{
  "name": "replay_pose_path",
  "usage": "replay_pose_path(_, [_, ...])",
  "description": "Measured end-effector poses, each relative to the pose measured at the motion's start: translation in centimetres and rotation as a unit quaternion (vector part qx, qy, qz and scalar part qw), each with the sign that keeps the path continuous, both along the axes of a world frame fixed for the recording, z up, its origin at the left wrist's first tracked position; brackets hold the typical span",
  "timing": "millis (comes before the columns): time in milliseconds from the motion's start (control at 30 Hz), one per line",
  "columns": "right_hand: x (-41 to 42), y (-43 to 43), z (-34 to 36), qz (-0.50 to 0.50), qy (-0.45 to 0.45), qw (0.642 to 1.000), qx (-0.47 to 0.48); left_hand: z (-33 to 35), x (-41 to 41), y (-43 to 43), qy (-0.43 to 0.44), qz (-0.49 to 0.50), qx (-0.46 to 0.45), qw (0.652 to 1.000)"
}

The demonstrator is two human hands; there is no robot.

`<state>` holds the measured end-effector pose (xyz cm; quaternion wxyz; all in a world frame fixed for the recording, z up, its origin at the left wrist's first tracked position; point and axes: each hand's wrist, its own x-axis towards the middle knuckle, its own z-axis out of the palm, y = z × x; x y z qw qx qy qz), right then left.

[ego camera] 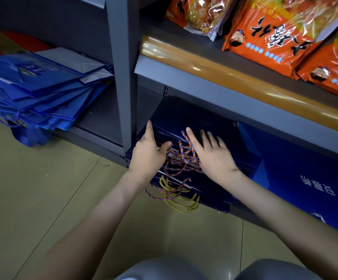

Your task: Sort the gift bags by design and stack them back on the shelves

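Observation:
A stack of dark navy gift bags (186, 116) lies flat on the bottom shelf, partly sticking out over the floor. Their multicoloured and gold rope handles (176, 178) spill off the front. My left hand (148, 150) rests on the stack's left edge, index finger straight, thumb touching the cords. My right hand (212, 152) lies flat on top of the stack with its fingers spread. A brighter blue bag with white lettering (305, 178) lies to the right on the same shelf. A messy pile of light blue bags (40, 93) sits on the left bay's shelf.
A grey shelf upright (121, 77) separates the two bays. The shelf above, with an orange price strip (235, 77), carries orange snack packets (269, 37). Beige floor tiles (42, 199) spread in front. My knees (204, 269) show at the bottom edge.

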<state>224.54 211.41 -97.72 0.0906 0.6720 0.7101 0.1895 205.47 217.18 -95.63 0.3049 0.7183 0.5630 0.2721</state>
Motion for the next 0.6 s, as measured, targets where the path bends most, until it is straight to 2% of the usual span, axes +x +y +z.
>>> replay_pose_path(100, [0.1,0.3,0.1,-0.005,0.005,1.000,0.000,0.6,-0.3,-0.1,-0.045,-0.059,0.001,0.997])
replay_pose_path(167, [0.2,0.5,0.2,0.010,0.001,1.000,0.014,0.4,-0.4,-0.4,-0.029,-0.096,0.059,0.993])
replay_pose_path(233, [0.3,0.7,0.3,0.026,-0.001,0.999,0.034,-0.2,0.0,-1.0,0.088,-0.111,0.201,0.969])
replay_pose_path(300, [0.3,0.7,0.4,0.035,0.007,0.998,0.052,-0.5,1.1,-1.3,0.234,-0.160,0.319,0.905])
replay_pose_path(367, [0.6,0.5,0.6,0.045,0.017,0.996,0.076,-1.5,2.3,-0.8,0.366,-0.209,0.352,0.836])
replay_pose_path(500, [1.1,-0.5,1.3,0.066,0.049,0.991,0.103,-1.4,5.0,1.6,0.385,-0.209,0.404,0.803])
replay_pose_path(600, [1.5,-1.9,1.7,0.087,0.045,0.991,0.087,-1.0,5.2,3.6,0.365,-0.212,0.423,0.802])
